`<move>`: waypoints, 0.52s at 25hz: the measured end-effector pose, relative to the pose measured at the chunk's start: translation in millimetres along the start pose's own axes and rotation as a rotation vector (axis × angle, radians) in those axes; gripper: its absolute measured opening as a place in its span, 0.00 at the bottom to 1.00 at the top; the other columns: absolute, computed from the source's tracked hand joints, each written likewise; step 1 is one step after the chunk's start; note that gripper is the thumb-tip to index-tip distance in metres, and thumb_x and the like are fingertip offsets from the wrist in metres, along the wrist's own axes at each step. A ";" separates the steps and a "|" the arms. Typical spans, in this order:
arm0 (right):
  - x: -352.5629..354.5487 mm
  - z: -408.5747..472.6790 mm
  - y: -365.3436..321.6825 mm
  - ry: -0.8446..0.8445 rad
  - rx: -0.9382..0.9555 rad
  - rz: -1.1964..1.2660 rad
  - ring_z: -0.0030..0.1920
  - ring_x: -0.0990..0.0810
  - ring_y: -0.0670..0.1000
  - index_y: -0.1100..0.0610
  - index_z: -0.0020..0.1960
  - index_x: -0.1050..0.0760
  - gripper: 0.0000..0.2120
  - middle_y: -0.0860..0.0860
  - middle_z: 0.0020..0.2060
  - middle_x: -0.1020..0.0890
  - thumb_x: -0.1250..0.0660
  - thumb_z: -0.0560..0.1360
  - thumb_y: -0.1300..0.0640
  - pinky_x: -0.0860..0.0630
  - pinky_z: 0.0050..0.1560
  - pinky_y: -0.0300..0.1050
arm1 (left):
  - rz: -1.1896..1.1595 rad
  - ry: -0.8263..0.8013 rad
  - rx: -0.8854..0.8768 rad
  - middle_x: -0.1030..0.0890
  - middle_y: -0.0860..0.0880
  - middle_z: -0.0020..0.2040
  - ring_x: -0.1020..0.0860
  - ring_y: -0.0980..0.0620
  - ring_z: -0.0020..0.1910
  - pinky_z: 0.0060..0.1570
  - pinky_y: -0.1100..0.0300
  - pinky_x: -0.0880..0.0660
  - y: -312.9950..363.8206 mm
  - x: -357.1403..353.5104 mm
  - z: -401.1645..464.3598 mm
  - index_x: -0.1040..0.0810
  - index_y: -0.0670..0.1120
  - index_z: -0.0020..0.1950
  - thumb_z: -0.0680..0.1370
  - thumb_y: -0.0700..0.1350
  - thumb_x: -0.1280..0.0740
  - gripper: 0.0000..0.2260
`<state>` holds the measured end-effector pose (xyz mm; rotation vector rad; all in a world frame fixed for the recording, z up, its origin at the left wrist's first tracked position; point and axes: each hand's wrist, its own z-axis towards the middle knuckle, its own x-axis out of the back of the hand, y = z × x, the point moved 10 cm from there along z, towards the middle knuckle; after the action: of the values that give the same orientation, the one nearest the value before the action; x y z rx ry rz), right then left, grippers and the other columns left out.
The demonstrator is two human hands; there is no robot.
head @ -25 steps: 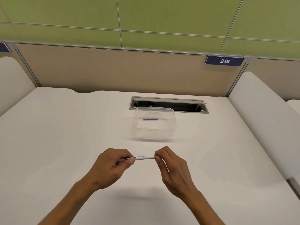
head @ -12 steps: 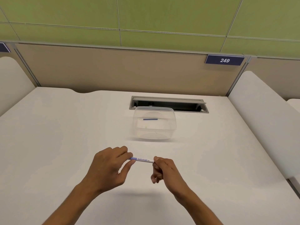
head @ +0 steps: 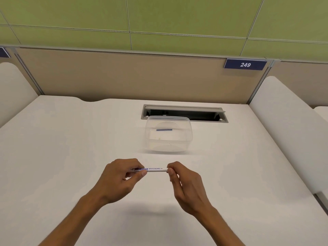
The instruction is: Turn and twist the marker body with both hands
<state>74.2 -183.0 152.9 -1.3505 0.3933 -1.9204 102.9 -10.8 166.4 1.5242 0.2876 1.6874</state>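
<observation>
I see the left hand [head: 118, 178] pinching one end of a white board marker [head: 156, 169], and the right hand [head: 184, 181] pinching the other end with its fingertips. The marker lies level, held above the white desk [head: 71, 157]. Just beyond stands a clear plastic container [head: 168, 135], then an open cable hatch [head: 184, 113], then the beige partition [head: 124, 77] with a 249 plate [head: 245, 64].

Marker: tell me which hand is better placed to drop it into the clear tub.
Probably the left hand. It grips the marker along its barrel with fingers and thumb, while the right hand only pinches the far end. The tub stands straight ahead, open, about equally near both.
</observation>
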 end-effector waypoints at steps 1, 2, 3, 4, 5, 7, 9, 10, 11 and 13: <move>0.2 0.1 -0.9 -0.004 0.015 0.010 0.30 0.33 0.48 0.48 0.46 0.33 0.11 0.45 0.32 0.28 0.49 0.82 0.47 0.34 0.32 0.41 | -0.005 0.011 -0.027 0.26 0.59 0.32 0.29 0.55 0.31 0.30 0.57 0.31 3.7 1.1 0.1 0.23 0.54 0.38 0.74 0.57 0.39 0.11; 0.1 0.1 -0.4 -0.010 0.014 0.033 0.30 0.32 0.49 0.49 0.45 0.33 0.12 0.46 0.31 0.27 0.50 0.83 0.47 0.32 0.31 0.43 | 0.007 0.029 -0.060 0.27 0.59 0.32 0.29 0.56 0.31 0.29 0.59 0.31 8.7 2.6 -0.2 0.23 0.54 0.39 0.75 0.56 0.38 0.10; -0.2 0.3 0.9 -0.017 0.003 0.061 0.29 0.31 0.50 0.50 0.44 0.34 0.13 0.48 0.31 0.26 0.51 0.83 0.47 0.32 0.31 0.45 | 0.034 0.050 -0.095 0.28 0.58 0.32 0.30 0.57 0.30 0.28 0.60 0.32 14.2 4.0 -1.1 0.22 0.54 0.39 0.76 0.55 0.38 0.09; -0.3 1.2 2.3 -0.024 -0.014 0.092 0.29 0.30 0.51 0.51 0.43 0.34 0.14 0.49 0.30 0.25 0.51 0.82 0.46 0.31 0.31 0.46 | 0.072 0.074 -0.129 0.28 0.58 0.32 0.30 0.57 0.30 0.27 0.60 0.32 19.9 5.5 -2.0 0.22 0.54 0.40 0.76 0.54 0.38 0.09; -0.5 2.0 3.4 -0.030 -0.038 0.127 0.29 0.30 0.51 0.52 0.42 0.35 0.15 0.50 0.29 0.25 0.52 0.82 0.46 0.32 0.31 0.45 | 0.119 0.106 -0.164 0.29 0.57 0.32 0.31 0.57 0.29 0.26 0.59 0.32 25.6 7.9 -3.0 0.21 0.53 0.41 0.77 0.53 0.38 0.09; -2.3 3.5 6.4 -0.048 -0.108 0.233 0.27 0.30 0.49 0.52 0.39 0.36 0.17 0.51 0.25 0.25 0.51 0.82 0.45 0.34 0.30 0.41 | 0.239 0.185 -0.239 0.27 0.56 0.32 0.32 0.55 0.27 0.24 0.58 0.33 37.1 13.9 -5.0 0.20 0.50 0.42 0.77 0.51 0.37 0.09; -7.6 5.3 12.7 -0.086 -0.213 0.375 0.24 0.31 0.46 0.51 0.36 0.37 0.18 0.49 0.22 0.29 0.48 0.84 0.48 0.35 0.29 0.37 | 0.403 0.246 -0.325 0.24 0.54 0.33 0.32 0.51 0.26 0.23 0.58 0.35 46.8 15.9 -7.5 0.19 0.47 0.42 0.76 0.48 0.36 0.08; -11.8 5.4 17.2 -0.123 -0.278 0.453 0.23 0.31 0.46 0.50 0.34 0.37 0.20 0.46 0.22 0.32 0.47 0.84 0.51 0.34 0.30 0.38 | 0.487 0.265 -0.371 0.23 0.53 0.33 0.32 0.50 0.26 0.23 0.57 0.35 50.6 14.1 -9.1 0.19 0.46 0.42 0.76 0.47 0.35 0.08; -16.7 4.4 21.9 -0.170 -0.348 0.540 0.22 0.31 0.47 0.48 0.32 0.37 0.22 0.45 0.22 0.35 0.47 0.85 0.52 0.34 0.31 0.40 | 0.556 0.278 -0.412 0.23 0.51 0.33 0.32 0.49 0.26 0.23 0.56 0.36 53.2 11.3 -10.7 0.19 0.45 0.42 0.76 0.46 0.35 0.07; -25.7 1.3 26.8 -0.254 -0.458 0.675 0.21 0.32 0.48 0.46 0.28 0.36 0.25 0.44 0.24 0.38 0.46 0.85 0.53 0.34 0.30 0.41 | 0.626 0.289 -0.459 0.23 0.50 0.33 0.31 0.47 0.26 0.23 0.55 0.36 55.1 7.2 -13.4 0.20 0.44 0.42 0.76 0.45 0.34 0.07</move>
<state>90.2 -182.5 119.4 -1.4705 1.0532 -1.1226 68.5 -36.1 204.3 1.0749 -0.4565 2.2648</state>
